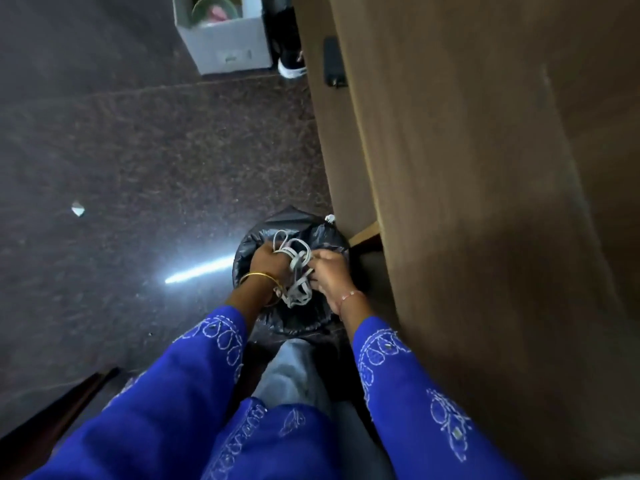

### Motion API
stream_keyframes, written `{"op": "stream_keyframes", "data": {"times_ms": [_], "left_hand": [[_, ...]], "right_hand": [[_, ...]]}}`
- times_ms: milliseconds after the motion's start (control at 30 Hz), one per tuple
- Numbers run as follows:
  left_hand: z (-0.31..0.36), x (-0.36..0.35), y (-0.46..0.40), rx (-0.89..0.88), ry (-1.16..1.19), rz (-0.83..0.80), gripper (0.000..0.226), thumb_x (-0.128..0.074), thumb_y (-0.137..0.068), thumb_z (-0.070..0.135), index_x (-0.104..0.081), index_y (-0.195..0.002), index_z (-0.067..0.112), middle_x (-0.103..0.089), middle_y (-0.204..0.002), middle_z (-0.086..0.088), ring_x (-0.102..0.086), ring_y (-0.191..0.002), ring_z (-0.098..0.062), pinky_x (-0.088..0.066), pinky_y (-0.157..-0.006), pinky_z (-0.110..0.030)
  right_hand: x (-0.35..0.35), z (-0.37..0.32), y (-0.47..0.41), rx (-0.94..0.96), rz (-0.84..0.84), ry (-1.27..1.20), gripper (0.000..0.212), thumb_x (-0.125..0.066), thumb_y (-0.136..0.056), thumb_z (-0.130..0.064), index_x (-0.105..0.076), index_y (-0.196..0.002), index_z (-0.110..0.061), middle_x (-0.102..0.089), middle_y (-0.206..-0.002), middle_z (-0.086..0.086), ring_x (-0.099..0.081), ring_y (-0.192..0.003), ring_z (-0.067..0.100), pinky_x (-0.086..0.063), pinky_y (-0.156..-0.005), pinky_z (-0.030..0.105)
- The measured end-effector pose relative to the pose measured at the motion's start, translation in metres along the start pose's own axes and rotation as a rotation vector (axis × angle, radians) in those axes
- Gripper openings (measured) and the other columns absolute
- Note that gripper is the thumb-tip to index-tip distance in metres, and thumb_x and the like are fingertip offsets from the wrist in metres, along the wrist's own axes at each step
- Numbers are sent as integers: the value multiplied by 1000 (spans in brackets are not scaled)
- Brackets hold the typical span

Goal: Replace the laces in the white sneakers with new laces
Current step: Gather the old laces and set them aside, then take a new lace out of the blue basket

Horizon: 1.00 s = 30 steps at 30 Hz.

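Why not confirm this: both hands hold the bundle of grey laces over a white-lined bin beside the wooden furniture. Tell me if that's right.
One detail is wrong: the bin has a black liner, not white. The head view shows the left hand and right hand holding the grey laces over it, beside the wooden furniture.

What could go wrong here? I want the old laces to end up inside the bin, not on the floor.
The laces are a loose tangle held by both the left hand and right hand over the black-lined bin. Loops could snag on the gold bangle when released. Trailing ends may drape over the rim and slip onto the floor.
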<state>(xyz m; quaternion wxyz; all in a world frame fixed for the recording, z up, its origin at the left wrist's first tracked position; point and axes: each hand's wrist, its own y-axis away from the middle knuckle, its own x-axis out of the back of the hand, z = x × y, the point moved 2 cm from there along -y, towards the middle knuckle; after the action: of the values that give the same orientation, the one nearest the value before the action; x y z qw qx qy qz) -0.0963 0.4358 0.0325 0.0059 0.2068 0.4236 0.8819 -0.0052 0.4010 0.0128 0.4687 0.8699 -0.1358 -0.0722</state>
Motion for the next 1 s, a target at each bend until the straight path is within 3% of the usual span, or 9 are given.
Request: {"op": "stream_keyframes", "data": {"times_ms": [133,300,367,433,600,700,800,900,1000], "left_hand": [[-33,-12,-48,-55,-210,-41,22,-57,-88,9,-62,-107,-2,-62,-95,-19,-59,-92,-27,-42,-73,-27],[-60,-18,-73,-20,-567,-189,50,-58,-86,7,-42,-133,-1,-49,-134,-20,-47,-124,-32,-35,-102,-32],[-64,-16,-72,-9,-609,-183,46,-51,-88,5,-42,-133,-2,-48,-136,-21,-45,-126,-32,-33,-104,-32],[-63,-12,-66,-9,-611,-171,44,-46,-89,2,-44,-133,-2,-48,-136,-20,-44,-127,-32,-32,-105,-32],[-34,-3,-27,-82,-633,-153,43,-44,-90,3,-45,-133,1,-48,-136,-20,-44,-127,-32,-33,-103,-32],[-2,5,9,-181,-665,-153,39,-43,-91,5,-48,-129,-1,-52,-131,-23,-48,-122,-34,-37,-99,-34],[32,13,44,-283,-721,-157,41,-40,-93,8,-44,-134,4,-51,-133,-22,-47,-122,-34,-37,-99,-34],[68,18,84,-397,-755,-159,42,-39,-95,10,-41,-137,9,-49,-135,-20,-47,-124,-33,-36,-95,-30],[95,19,120,-499,-791,-187,40,-42,-94,9,-45,-133,3,-51,-132,-23,-48,-122,-35,-36,-95,-31]], "right_hand": [[-9,36,-60,-17,2,53,27,-46,-86,10,-61,-76,-10,-62,-79,12,-55,-72,20,-46,-68,29],[-13,60,-91,-16,9,227,38,-37,-88,13,-55,-121,8,-61,-111,23,-59,-89,25,-48,-69,26],[-13,59,-88,5,8,320,41,-35,-90,12,-49,-127,8,-54,-128,22,-53,-116,30,-43,-91,28],[-13,56,-82,33,-1,366,42,-38,-89,11,-48,-130,6,-51,-133,19,-49,-122,27,-38,-95,24],[-7,27,-39,57,-26,378,38,-47,-90,2,-52,-128,3,-61,-107,15,-52,-79,13,-37,-63,15],[2,-5,2,108,-6,375,38,-48,-91,0,-51,-128,2,-58,-123,20,-57,-93,18,-44,-70,18],[9,-35,39,172,24,365,37,-48,-91,0,-51,-128,3,-53,-132,17,-50,-122,25,-37,-99,24],[20,-65,83,237,85,323,33,-49,-90,0,-56,-122,5,-58,-125,18,-54,-111,22,-38,-99,28],[34,-86,123,250,131,203,33,-51,-90,-2,-57,-121,3,-63,-114,16,-53,-96,17,-46,-88,28]]}}
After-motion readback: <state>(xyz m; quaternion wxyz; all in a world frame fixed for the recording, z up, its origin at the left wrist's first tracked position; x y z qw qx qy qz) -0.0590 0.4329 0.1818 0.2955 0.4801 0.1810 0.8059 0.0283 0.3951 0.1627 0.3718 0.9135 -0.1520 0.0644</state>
